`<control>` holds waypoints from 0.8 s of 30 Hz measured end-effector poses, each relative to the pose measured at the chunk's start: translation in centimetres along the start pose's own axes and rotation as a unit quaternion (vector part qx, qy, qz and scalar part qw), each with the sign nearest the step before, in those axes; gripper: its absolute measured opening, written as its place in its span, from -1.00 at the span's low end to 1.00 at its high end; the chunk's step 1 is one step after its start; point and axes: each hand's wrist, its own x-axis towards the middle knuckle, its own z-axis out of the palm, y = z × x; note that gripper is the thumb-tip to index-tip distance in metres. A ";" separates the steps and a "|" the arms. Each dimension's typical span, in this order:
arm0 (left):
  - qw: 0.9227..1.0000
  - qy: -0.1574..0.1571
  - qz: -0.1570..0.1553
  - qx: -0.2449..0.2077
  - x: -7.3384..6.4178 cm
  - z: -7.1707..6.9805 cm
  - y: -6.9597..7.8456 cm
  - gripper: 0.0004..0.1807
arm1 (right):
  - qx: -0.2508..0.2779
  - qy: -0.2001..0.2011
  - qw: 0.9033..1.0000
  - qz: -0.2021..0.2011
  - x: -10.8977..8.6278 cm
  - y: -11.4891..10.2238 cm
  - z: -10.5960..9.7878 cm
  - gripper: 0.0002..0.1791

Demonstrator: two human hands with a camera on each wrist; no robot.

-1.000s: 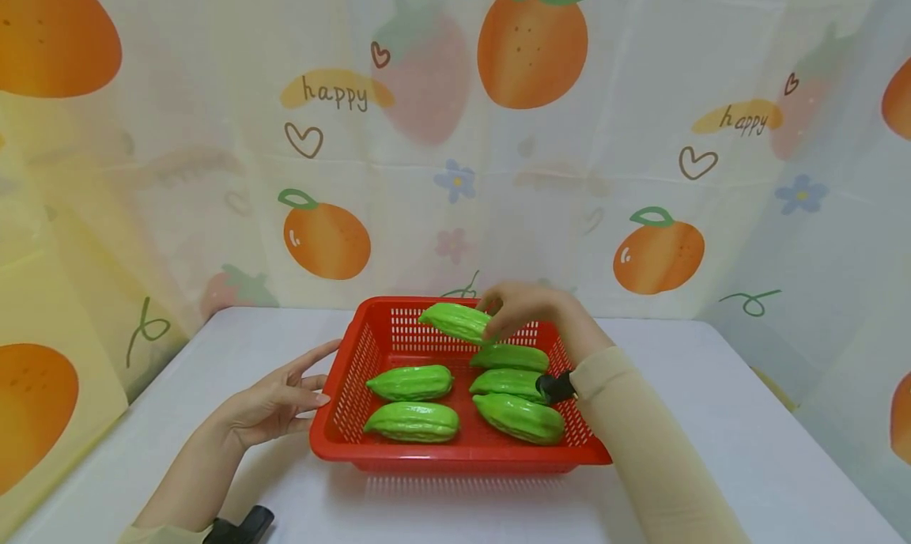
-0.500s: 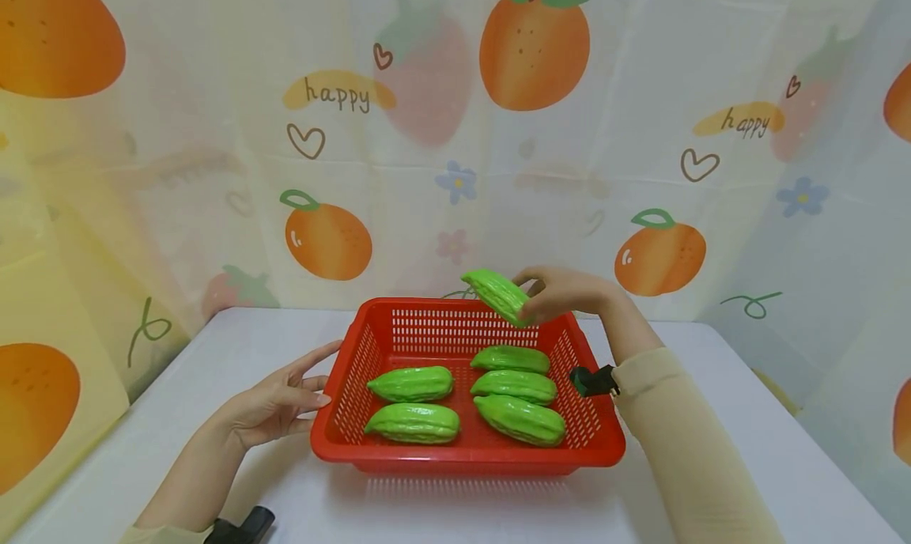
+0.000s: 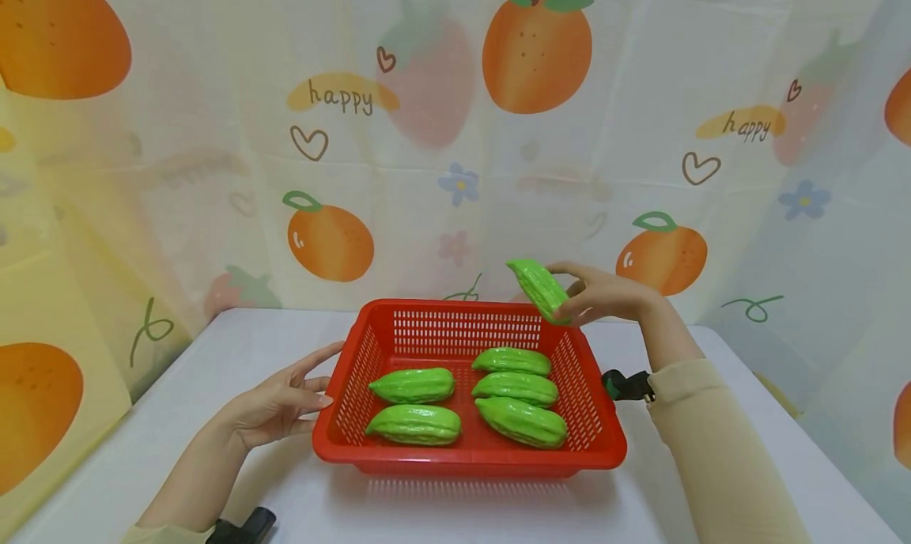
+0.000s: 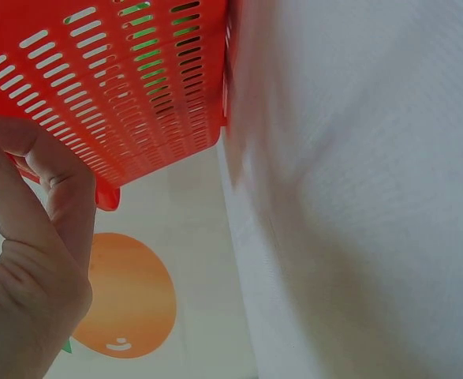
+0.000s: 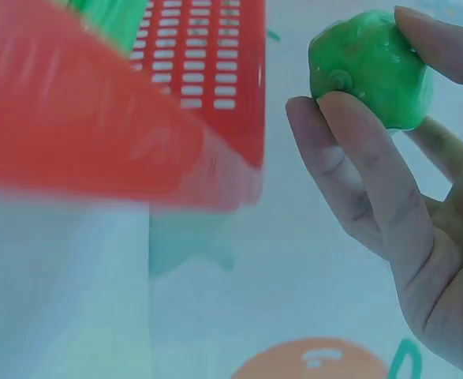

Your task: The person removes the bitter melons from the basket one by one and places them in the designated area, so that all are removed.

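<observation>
A glossy, ridged, bright green tapering gourd is hanging right of the frame's centre, raised by the upper-right corner of a red, slotted, rectangular plastic basket. The right hand's fingers are grasping its blunt end, and its pointed end is tilting to the upper left. Inside the basket, five similar green gourds are lying, two left and three right. At centre left, the left hand's fingers are holding the basket's rim. A white-topped counter is carrying the basket; a pale fruit-printed sheet is hanging behind.
</observation>
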 end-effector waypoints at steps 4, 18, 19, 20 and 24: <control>1.000 0.004 -0.003 -0.002 0.0 -0.1 -0.1 -0.09 | 0.022 0.008 1.000 0.004 -0.8 1.1 -0.7 -0.04; 1.000 -0.003 0.000 -0.007 0.0 -0.2 -0.1 -0.09 | 0.065 0.050 0.996 0.022 -2.7 4.9 -2.3 -0.02; 1.000 -0.003 0.000 -0.006 0.0 -0.2 -0.1 -0.09 | 0.070 0.052 0.996 0.023 -2.8 5.2 -2.4 -0.02; 1.000 -0.002 0.001 -0.006 0.0 -0.2 -0.1 -0.09 | 0.075 0.052 0.996 0.024 -2.9 5.5 -2.5 -0.02; 1.000 0.001 0.000 -0.006 0.1 -0.2 -0.1 -0.09 | 0.103 0.050 0.993 0.034 -3.1 6.5 -2.6 0.01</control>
